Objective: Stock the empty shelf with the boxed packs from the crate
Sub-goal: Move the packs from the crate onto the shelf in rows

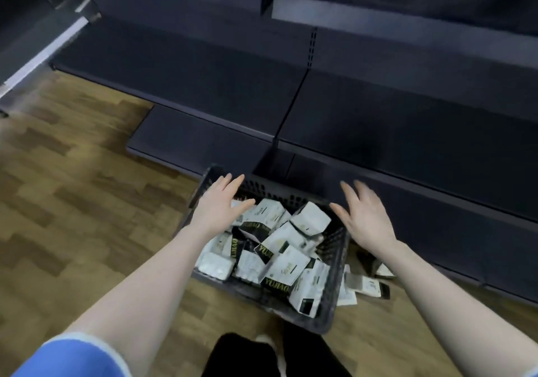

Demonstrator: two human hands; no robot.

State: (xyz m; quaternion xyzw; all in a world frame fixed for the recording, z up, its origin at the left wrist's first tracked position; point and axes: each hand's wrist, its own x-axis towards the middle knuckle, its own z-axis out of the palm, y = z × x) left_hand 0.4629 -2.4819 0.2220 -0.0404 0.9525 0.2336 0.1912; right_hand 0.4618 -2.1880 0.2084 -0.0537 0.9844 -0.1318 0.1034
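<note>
- Blue sleeve (72, 356) at 7 o'clock is nearest, with dark trousers (244, 356) at 6 o'clock.
- Wood-patterned floor (72, 202) in brown plank blocks fills 9 o'clock.
- Dark, matte shelf (407, 120) tiers run flat and bare from 10 to 3 o'clock.
- Black plastic crate (334, 260), rectangular with perforated walls, sits on the floor at centre; its long axis runs from 6 toward 12 o'clock, far end touching the lowest tier.
- White-and-black boxed packs (286, 266) lie jumbled inside it, pointing every way; a few loose packs (365, 285) lie on the floor at its 3 o'clock side.
- Left hand (221, 202) hovers over the crate's far-left corner, fingers spread straight, holding nothing.
- Right hand (364, 216), slightly blurred, hangs beside the far-right rim, fingers spread, holding nothing.
</note>
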